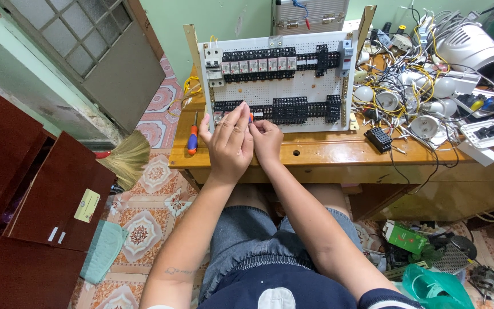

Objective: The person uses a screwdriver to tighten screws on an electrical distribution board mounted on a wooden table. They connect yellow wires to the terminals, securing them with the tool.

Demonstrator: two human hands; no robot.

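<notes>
**Both hands at the lower relay row**

The left hand (230, 146) and right hand (267, 140) meet at the white perforated panel (281, 91), fingers on its lower black sockets (304, 109). A screwdriver (192, 139) lies on the wooden table (327, 154) nearby.

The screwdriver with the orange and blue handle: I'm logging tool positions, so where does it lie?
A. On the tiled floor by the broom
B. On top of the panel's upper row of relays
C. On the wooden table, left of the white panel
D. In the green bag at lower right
C: the screwdriver lies flat on the wooden table, just left of the white panel, beside the left hand.
</notes>
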